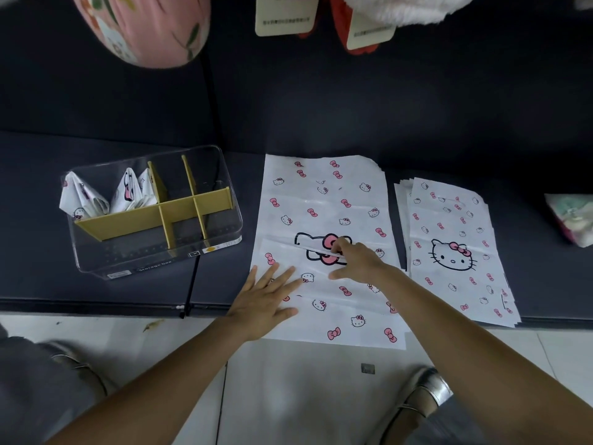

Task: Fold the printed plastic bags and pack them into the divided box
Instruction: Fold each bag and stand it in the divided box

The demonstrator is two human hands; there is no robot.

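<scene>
A white plastic bag (324, 203) printed with pink bows and cat faces lies flat on the dark seat, its near part folded up to the middle. My left hand (266, 297) lies flat with spread fingers on the folded part. My right hand (356, 261) presses on the fold's edge near the big pink bow, fingers slightly bent. A stack of the same bags (455, 248) lies to the right. The clear divided box (154, 210) with yellow dividers stands at the left, with folded bags (106, 194) in its far left compartment.
The dark cushioned seat (321, 123) has its front edge just below my hands, with white tiled floor beneath. A pink patterned cushion (141, 27) and tagged plush items (353, 20) sit at the back. Another bundle (571, 216) lies at the far right.
</scene>
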